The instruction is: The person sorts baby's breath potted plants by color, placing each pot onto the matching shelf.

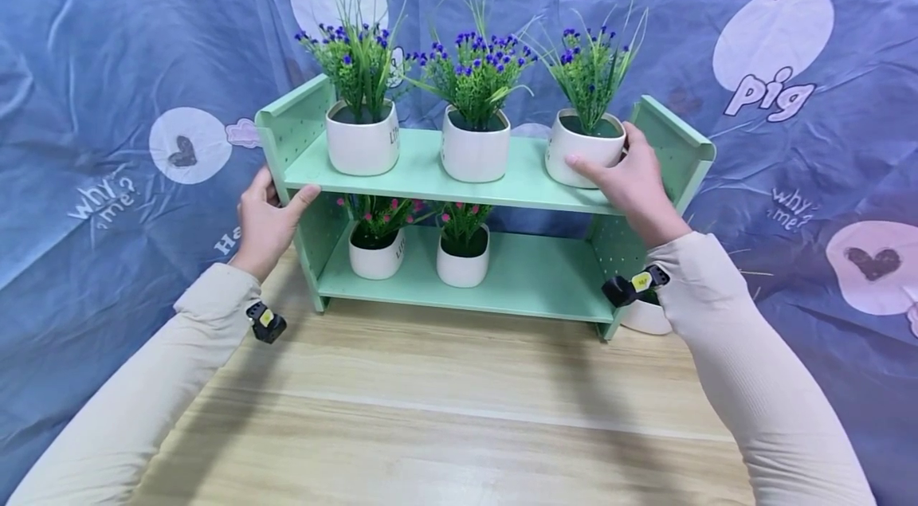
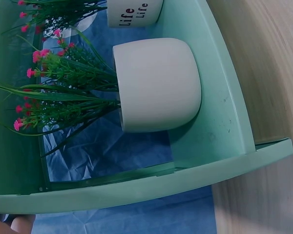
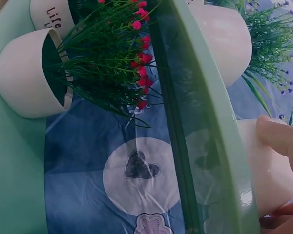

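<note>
A mint-green two-tier shelf (image 1: 430,171) stands on a wooden table (image 1: 430,410). Its top board carries three white pots of purple-flowered plants. My right hand (image 1: 631,175) grips the rightmost pot (image 1: 574,143), thumb at the front and fingers round its back. The right wrist view shows those fingers (image 3: 281,136) against that pot (image 3: 263,180). My left hand (image 1: 268,219) grips the shelf's left side panel, thumb on the front edge. Two white pots with pink flowers (image 1: 376,259) (image 1: 462,263) sit on the lower board; the left wrist view shows one (image 2: 158,85) close up.
Another white pot (image 1: 645,319) stands on the table behind my right forearm, beside the shelf's right end. A blue printed cloth (image 1: 107,92) hangs behind and to both sides. Bare wooden tabletop stretches in front of the shelf.
</note>
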The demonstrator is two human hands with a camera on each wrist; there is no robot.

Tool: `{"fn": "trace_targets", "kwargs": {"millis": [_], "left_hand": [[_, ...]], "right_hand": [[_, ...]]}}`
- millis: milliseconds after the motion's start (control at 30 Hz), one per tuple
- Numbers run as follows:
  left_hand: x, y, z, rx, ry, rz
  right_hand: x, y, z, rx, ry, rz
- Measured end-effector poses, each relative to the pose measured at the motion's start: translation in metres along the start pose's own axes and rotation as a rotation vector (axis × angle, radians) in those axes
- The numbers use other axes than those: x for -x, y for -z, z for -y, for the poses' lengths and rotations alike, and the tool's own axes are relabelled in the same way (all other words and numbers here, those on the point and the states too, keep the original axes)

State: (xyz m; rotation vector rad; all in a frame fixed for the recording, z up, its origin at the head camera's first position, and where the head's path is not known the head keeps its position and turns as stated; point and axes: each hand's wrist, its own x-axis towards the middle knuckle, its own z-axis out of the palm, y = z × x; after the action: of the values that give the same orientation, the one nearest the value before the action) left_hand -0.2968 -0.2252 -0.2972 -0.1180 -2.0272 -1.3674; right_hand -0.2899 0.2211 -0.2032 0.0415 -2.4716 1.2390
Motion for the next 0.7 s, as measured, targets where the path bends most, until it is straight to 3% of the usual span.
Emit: {"fn": "trace_targets", "kwargs": {"millis": [367,700], "left_hand": [[0.000,0.000,-0.004,0.009,0.003,-0.004],[0.001,-0.001,-0.005,-0.007,0.020,-0.004]], "right_hand": [[0.006,0.003,0.000,0.015,0.019,-0.019],[0.015,0.009,0.003,-0.007,0.036,0.033]]}}
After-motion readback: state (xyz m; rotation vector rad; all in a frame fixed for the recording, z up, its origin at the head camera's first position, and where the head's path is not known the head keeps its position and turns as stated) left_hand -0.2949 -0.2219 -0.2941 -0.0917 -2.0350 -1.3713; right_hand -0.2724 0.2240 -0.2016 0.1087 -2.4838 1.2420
